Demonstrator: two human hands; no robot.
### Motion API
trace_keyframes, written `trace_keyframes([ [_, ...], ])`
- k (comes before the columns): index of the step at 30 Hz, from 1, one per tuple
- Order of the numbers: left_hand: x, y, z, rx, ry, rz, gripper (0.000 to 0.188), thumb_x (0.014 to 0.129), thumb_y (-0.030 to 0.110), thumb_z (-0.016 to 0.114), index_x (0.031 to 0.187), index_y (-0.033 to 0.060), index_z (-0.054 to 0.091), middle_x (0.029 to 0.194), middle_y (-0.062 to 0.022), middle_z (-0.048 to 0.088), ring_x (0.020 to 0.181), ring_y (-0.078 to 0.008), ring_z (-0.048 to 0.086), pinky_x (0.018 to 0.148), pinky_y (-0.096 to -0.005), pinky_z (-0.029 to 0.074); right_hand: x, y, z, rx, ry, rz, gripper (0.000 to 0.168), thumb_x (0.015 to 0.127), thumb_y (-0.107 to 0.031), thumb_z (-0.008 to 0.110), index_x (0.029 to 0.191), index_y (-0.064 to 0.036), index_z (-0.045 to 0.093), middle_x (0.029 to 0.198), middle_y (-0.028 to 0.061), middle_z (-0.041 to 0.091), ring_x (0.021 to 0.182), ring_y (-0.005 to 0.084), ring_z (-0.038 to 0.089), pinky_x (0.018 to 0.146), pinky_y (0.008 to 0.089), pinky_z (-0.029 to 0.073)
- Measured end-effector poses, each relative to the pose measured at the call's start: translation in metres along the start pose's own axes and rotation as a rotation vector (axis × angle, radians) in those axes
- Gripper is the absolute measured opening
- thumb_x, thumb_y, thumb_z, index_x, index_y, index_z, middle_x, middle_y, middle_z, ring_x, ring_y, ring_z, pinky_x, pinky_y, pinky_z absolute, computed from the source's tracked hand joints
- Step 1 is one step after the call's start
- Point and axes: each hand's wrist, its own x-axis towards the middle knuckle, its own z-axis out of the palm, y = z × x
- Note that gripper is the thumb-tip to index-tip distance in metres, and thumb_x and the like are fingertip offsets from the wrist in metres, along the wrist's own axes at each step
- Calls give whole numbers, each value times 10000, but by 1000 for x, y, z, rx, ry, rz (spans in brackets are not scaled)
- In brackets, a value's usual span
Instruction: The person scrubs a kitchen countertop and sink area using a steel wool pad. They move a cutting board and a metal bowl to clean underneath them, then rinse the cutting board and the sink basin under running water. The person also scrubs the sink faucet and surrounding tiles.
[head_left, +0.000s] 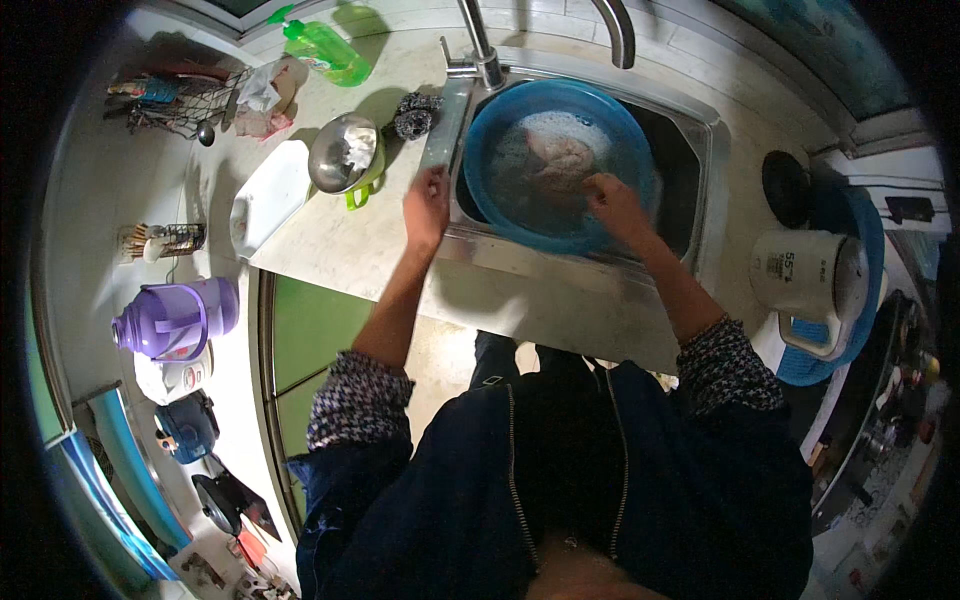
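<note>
A blue plastic basin (487, 202) holding water stands in the stainless steel sink (705, 165). A pale cloth-like item (562, 154) lies in the water with white foam beside it. My right hand (611, 202) is over the right part of the basin, its fingertips near the pale item; whether they grip anything is unclear. At the sink's left edge is my left hand (429, 199), its fingers curled, outside the basin; what it holds, if anything, cannot be seen. The steel faucet (489, 67) rises behind the basin, its curved spout to the right.
On the counter at left are a steel bowl with green handle (337, 161), dark scouring pads (415, 116), a green pump bottle (330, 56), a white tray (271, 196) and a wire rack (180, 109). A white kettle (806, 274) and black round lid (786, 187) stand at right.
</note>
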Motion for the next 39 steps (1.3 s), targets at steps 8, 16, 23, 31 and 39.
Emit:
trace_keyframes([
  [8,112,-30,-3,811,48,231,636,743,236,624,1262,21,326,1238,-213,420,1134,-367,407,927,-441,368,-6,-39,34,27,-57,-42,224,804,-91,544,1015,-19,561,955,140,558,806,242,573,723,340,454],
  [16,167,-39,8,672,-243,-11,367,771,279,556,1113,167,484,989,-164,563,888,-333,580,683,-458,488,-9,-56,19,189,-99,99,205,831,-94,538,1015,-11,567,919,116,583,849,200,571,747,325,465],
  [23,83,62,30,164,-375,615,536,700,108,654,1201,156,469,1017,-139,586,904,-326,580,758,-386,480,27,-106,17,1258,76,260,481,862,-266,546,1245,-30,377,1114,141,502,969,242,541,803,353,491],
  [31,41,92,55,27,-493,550,741,623,87,735,1267,112,370,1062,-132,561,932,-298,580,763,-356,492,25,-86,20,916,157,77,542,766,-241,635,1217,-51,402,1116,156,519,989,309,537,839,388,449],
  [39,71,38,22,386,-185,387,512,723,40,624,1207,114,475,1098,-148,481,837,-262,563,686,-352,476,68,15,-76,411,991,92,479,667,-132,668,1067,-24,427,968,196,545,933,352,546,811,423,432],
])
